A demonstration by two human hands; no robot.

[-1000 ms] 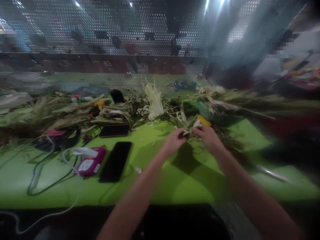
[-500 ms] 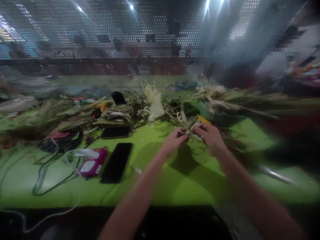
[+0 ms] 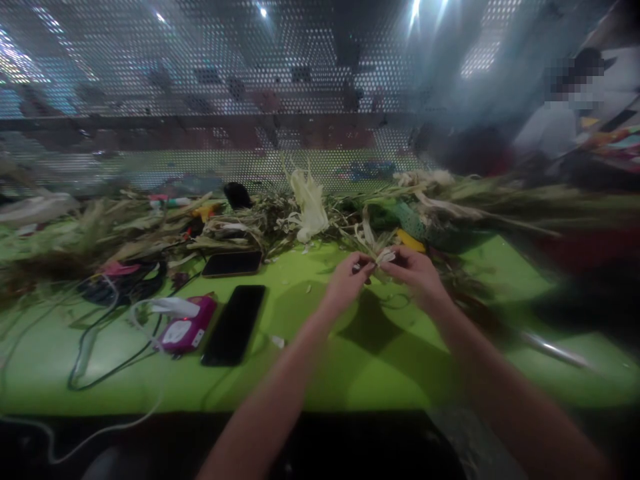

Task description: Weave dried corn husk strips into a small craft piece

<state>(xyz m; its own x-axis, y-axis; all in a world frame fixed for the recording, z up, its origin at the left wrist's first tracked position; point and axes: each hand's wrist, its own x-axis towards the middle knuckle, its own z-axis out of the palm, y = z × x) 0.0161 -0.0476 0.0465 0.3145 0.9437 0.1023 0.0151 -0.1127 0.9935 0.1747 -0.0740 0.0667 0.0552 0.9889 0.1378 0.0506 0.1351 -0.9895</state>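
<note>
A small bundle of pale dried husk [image 3: 384,256] is pinched between my two hands, a little above the green table [image 3: 310,373]. My left hand [image 3: 350,279] grips its left side with closed fingers. From the right, my right hand [image 3: 414,270] has thumb and fingers closed on the same bundle. Narrow strips of husk stick up behind the fingertips, and the fingers partly hide the piece. Just beyond stands a larger pale husk figure [image 3: 309,207], upright with a rounded base and a frayed top.
Heaped dried husks [image 3: 150,223] line the table's back, before a perforated metal screen [image 3: 225,87]. Two dark phones, one nearer [image 3: 234,325] and one farther [image 3: 232,264], lie left beside a purple power adapter [image 3: 187,327] with cables. A metal rod [image 3: 555,348] lies right; a person [image 3: 550,130] is beyond.
My right hand has shifted slightly left, closer to my left hand, and its fingers now close over the husk bundle. The surrounding things have stayed put.
</note>
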